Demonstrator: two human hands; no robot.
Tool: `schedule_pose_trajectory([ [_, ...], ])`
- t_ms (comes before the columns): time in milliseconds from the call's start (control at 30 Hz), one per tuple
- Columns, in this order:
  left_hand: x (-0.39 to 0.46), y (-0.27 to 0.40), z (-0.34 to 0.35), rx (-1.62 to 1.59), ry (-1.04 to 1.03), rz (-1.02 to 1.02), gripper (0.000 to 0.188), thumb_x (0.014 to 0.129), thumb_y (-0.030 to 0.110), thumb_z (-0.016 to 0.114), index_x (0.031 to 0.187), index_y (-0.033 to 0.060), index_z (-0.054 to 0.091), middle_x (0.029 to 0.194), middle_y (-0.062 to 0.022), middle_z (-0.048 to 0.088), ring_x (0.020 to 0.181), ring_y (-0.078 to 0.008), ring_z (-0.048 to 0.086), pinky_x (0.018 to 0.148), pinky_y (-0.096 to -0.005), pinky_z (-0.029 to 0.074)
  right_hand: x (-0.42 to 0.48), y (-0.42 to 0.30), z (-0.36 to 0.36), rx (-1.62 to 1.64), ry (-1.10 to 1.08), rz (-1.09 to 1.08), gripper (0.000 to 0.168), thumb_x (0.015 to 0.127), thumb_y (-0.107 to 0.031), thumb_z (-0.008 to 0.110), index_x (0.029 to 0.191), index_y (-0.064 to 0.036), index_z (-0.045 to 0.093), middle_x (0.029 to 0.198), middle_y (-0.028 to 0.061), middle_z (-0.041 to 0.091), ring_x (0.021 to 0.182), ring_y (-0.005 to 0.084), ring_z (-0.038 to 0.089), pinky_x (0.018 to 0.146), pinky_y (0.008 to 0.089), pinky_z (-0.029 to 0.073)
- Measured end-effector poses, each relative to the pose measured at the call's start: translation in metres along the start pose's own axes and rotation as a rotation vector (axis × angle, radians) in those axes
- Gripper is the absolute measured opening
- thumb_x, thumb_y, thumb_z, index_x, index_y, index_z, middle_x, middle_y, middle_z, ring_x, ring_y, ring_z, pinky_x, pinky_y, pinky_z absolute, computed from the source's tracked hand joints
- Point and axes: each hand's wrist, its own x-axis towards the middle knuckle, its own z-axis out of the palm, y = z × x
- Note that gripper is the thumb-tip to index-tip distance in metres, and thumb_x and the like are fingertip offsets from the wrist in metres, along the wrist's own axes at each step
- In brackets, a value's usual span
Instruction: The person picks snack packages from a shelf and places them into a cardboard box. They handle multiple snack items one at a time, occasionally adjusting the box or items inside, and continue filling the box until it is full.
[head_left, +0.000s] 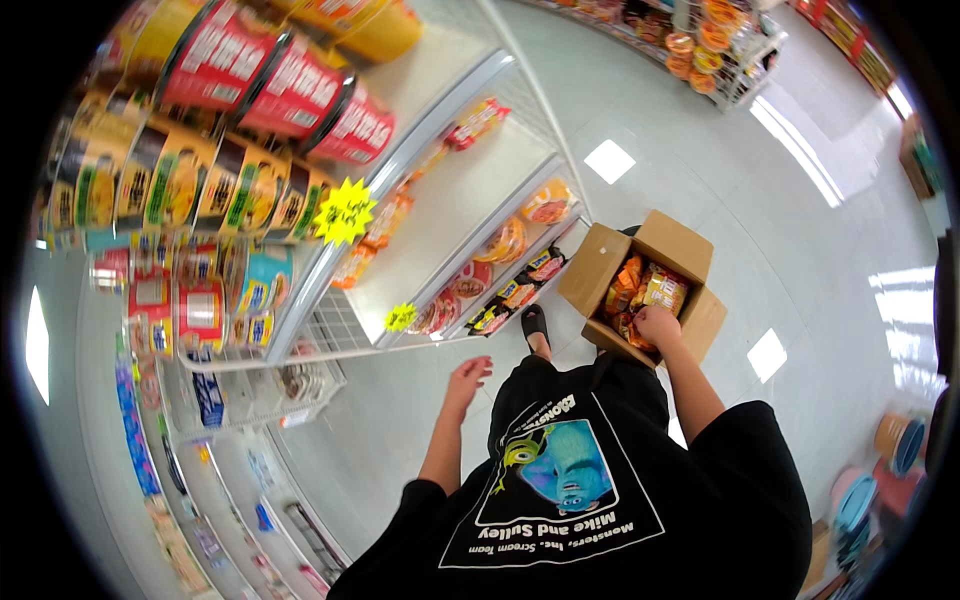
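An open cardboard box (609, 259) stands in front of me on the right with its flaps spread. Inside it are orange snack packets (625, 285) and a yellow-and-red packet (666, 288). My right hand (658, 325) reaches into the box with its fingers bent down at the packets. The fingertips are hidden, so whether they grip a packet cannot be told. My left hand (469, 379) hangs in the air over the floor with slightly bent fingers and nothing in it. It is nearest the front edge of the shelf unit.
A white wire shelf unit (420, 341) rises at left. It holds red noodle cups (281, 94), yellow-and-black cups (176, 176), bagged noodles (517, 292) and bright yellow star price tags (345, 211). Another display rack (739, 71) stands across the tiled floor (675, 157). Plastic tubs (855, 495) are at lower right.
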Motion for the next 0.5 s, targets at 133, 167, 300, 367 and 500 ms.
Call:
schedule_pose_trajectory([
  [133,-0.100,0.124,-0.022,-0.109,0.174,0.512,0.025,0.099,0.022,0.054,0.093,0.0028,0.069,0.092,-0.0039,0.067,0.081,-0.0107,0.058,0.072,-0.0271,0.042,0.007,0.001,-0.015,0.001,-0.080,0.018,0.027,0.085,-0.032,0.058,0.097,-0.016,0.075,0.099,0.0145,0.072,0.095,0.0326,0.068,0.083,0.0430,0.054],
  [167,-0.131,0.157,-0.027,-0.152,0.208,0.746,0.024,0.099,0.018,0.052,0.086,0.0024,0.065,0.086,-0.0043,0.065,0.078,-0.0134,0.056,0.072,-0.0271,0.042,0.010,0.001,-0.019,-0.009,-0.078,0.016,0.026,0.084,-0.032,0.059,0.096,-0.015,0.075,0.099,0.0146,0.072,0.095,0.0325,0.068,0.083,0.0429,0.054],
  [300,-0.276,0.266,-0.023,-0.007,0.486,1.507,0.023,0.092,0.031,0.054,0.074,0.0168,0.051,0.069,0.0043,0.054,0.065,-0.0117,0.049,0.064,-0.0311,0.035,0.041,0.050,0.005,0.327,-0.177,0.006,0.025,0.084,-0.024,0.060,0.095,-0.005,0.074,0.078,0.0068,0.071,0.069,0.0161,0.067,0.064,0.0310,0.053],
  [367,-0.344,0.270,-0.026,-0.076,0.468,1.988,0.023,0.089,0.043,0.058,0.075,0.0268,0.048,0.063,0.0134,0.051,0.058,-0.0047,0.045,0.065,-0.0293,0.032,0.044,0.043,0.014,0.228,-0.160,-0.053,0.024,0.085,-0.021,0.061,0.095,-0.003,0.073,0.075,0.0056,0.070,0.065,0.0149,0.065,0.061,0.0299,0.052],
  [500,-0.401,0.280,-0.034,0.176,0.360,2.174,0.053,0.096,0.035,0.052,0.145,0.0207,0.036,0.084,0.0095,0.057,0.073,-0.0003,0.053,0.068,-0.0224,0.042,0.032,0.034,0.008,0.026,-0.040,-0.142,0.031,0.086,-0.027,0.060,0.104,-0.006,0.073,0.091,0.0136,0.073,0.089,0.0253,0.070,0.082,0.0379,0.053],
])
